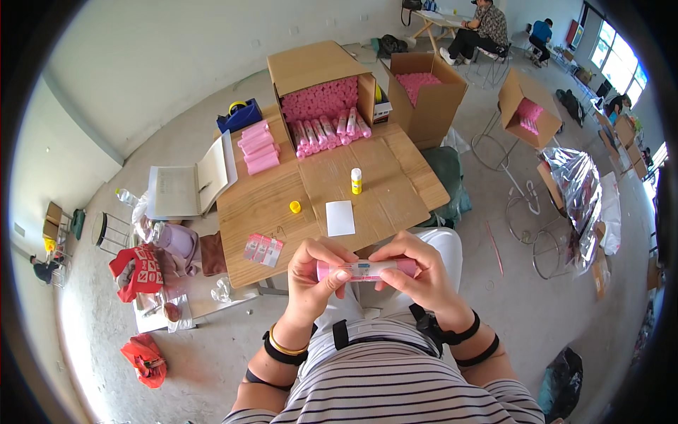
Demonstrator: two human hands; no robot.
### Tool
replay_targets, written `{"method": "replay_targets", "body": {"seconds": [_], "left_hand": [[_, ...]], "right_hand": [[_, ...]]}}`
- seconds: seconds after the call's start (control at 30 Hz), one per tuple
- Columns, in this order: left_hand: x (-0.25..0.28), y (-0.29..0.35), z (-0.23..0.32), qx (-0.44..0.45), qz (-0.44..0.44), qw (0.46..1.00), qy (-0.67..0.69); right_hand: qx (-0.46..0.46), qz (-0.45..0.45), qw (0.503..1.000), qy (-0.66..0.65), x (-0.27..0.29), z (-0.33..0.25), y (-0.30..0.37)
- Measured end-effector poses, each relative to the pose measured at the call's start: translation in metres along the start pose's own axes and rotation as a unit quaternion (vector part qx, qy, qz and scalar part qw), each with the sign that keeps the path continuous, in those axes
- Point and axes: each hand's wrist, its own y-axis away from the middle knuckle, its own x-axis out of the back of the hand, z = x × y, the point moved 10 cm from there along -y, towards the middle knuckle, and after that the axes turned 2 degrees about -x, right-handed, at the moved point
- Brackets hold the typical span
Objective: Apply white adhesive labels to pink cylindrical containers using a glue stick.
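Above my lap, at the table's near edge, a pink roll with a white printed label around it [364, 270] lies level between my two hands. My left hand [314, 274] pinches its left end, thumb on the label. On the other end, the fingers and thumb of my right hand [421, 274] are closed. Farther off, an uncapped yellow glue stick [357, 182] stands upright on a flat cardboard sheet [399, 205]. A blank white paper [340, 218] lies nearer me. To the left are a round yellow cap [295, 207] and printed pink-and-grey labels [263, 250].
An open carton [311, 62] of pink rolls stands at the table's back, labelled rolls [328, 134] before it. Plain rolls [259, 148], a blue tape dispenser [240, 115] and an open binder [176, 189] are left. Another carton [431, 102] stands right. A person [487, 28] sits behind.
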Motion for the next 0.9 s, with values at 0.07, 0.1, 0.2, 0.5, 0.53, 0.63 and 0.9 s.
{"method": "replay_targets", "body": {"seconds": [0.07, 0.1, 0.2, 0.5, 0.53, 0.63, 0.9], "left_hand": [[0.009, -0.003, -0.008, -0.001, 0.02, 1.0, 0.018], [0.013, -0.004, -0.012, -0.001, 0.029, 0.999, 0.027], [0.033, -0.005, -0.026, -0.001, 0.111, 0.992, 0.053], [0.072, -0.014, -0.074, 0.116, 0.202, 0.972, 0.039], [0.079, -0.01, -0.091, 0.163, 0.192, 0.966, 0.065], [0.106, -0.002, -0.128, 0.221, 0.25, 0.936, 0.111], [0.119, -0.007, -0.16, 0.303, 0.212, 0.885, 0.281]], "right_hand": [[-0.005, 0.016, 1.0, -0.011, 0.003, 0.009, -0.003], [-0.011, 0.027, 0.999, -0.032, 0.002, 0.015, -0.005], [-0.031, 0.055, 0.995, -0.075, 0.001, 0.042, -0.01], [0.028, 0.161, 0.986, 0.027, 0.001, 0.084, -0.045], [0.051, 0.171, 0.981, 0.074, 0.0, 0.083, -0.05], [-0.027, 0.053, 0.993, 0.105, -0.011, 0.113, -0.073], [-0.111, 0.162, 0.927, 0.319, 0.107, 0.292, -0.143]]}}
